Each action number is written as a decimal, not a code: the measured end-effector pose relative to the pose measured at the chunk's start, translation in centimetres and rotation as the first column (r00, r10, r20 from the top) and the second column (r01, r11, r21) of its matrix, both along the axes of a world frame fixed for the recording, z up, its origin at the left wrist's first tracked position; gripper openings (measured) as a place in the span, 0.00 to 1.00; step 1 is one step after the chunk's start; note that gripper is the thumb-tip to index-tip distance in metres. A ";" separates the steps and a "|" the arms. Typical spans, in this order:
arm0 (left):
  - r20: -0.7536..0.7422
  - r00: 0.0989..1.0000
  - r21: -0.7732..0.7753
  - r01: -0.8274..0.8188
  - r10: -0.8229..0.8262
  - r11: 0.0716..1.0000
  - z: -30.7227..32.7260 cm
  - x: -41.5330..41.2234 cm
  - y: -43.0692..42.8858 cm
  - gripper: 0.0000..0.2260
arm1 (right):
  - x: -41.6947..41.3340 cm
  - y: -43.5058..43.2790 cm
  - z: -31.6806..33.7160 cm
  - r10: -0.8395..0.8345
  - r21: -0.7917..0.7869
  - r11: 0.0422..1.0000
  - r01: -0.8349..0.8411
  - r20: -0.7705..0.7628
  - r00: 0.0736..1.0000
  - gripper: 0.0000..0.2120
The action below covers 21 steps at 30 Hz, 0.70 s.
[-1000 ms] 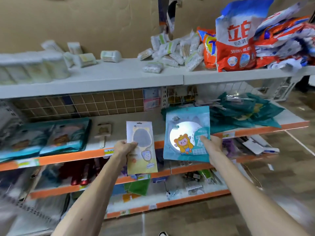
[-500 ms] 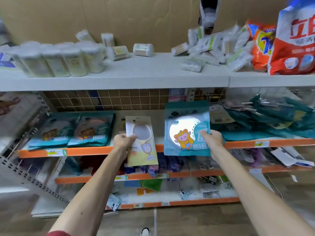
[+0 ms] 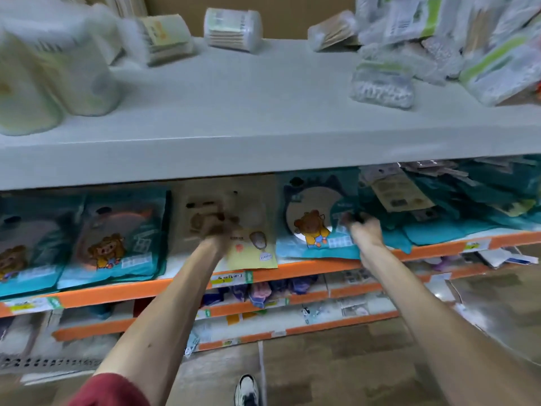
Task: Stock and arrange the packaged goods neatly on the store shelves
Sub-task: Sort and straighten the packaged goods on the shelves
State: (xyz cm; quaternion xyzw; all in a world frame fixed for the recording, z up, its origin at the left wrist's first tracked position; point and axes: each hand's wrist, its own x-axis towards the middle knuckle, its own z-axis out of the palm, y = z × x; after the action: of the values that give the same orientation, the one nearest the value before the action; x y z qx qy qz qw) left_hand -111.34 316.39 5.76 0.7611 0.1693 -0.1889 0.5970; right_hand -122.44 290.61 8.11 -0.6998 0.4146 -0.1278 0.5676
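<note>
My left hand (image 3: 218, 230) grips a pale yellow packet (image 3: 251, 247) that lies on the orange-edged second shelf (image 3: 292, 272), its lower end over the shelf's front lip. My right hand (image 3: 366, 230) holds the right side of a teal packet with a round mirror and a cartoon bear (image 3: 313, 224), which rests on the same shelf just right of the yellow one. Both hands are blurred by motion. Two more teal bear packets (image 3: 111, 244) lie flat at the left of this shelf.
A heap of teal packets (image 3: 456, 206) crowds the shelf right of my right hand. The grey top shelf (image 3: 263, 112) carries white rolls, cotton-swab tubs and plastic bags. Lower orange shelves hold small goods. My shoe (image 3: 247, 389) stands on the floor.
I have stepped closer and both hands have pushed forward. The yellow and teal packets went from being held upright in front of the shelf to lying on the second shelf.
</note>
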 end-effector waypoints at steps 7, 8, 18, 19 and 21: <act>0.053 0.996 0.141 0.071 -0.079 0.987 -4.0 3.0 0.5 0.12 | 0.8 -1.0 -0.4 0.002 -0.023 1.000 -0.003 -0.011 1.000 0.04; 0.040 0.997 0.136 0.067 -0.073 0.988 -4.8 3.5 0.6 0.12 | 0.7 -1.0 -0.4 0.008 -0.023 1.000 -0.008 -0.013 1.000 0.03; 0.095 0.975 0.420 0.145 -0.203 0.896 -0.6 0.2 0.1 0.02 | -0.2 -0.8 0.3 0.051 0.015 0.999 -0.051 -0.026 0.998 0.04; 0.114 0.970 0.412 0.150 -0.214 0.899 -0.3 0.0 0.5 0.02 | -0.3 -0.7 0.7 0.060 0.015 0.998 -0.059 -0.027 0.998 0.06; 0.126 0.967 0.387 0.155 -0.219 0.909 0.5 -0.3 1.3 0.08 | -0.5 -0.3 1.5 0.069 0.012 0.998 -0.069 -0.022 0.997 0.10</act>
State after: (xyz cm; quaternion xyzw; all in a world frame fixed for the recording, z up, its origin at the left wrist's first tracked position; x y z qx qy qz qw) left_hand -111.69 317.71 6.22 0.8867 0.0776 -0.1454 0.4320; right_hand -122.92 290.31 9.59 -0.7118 0.3972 -0.0979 0.5709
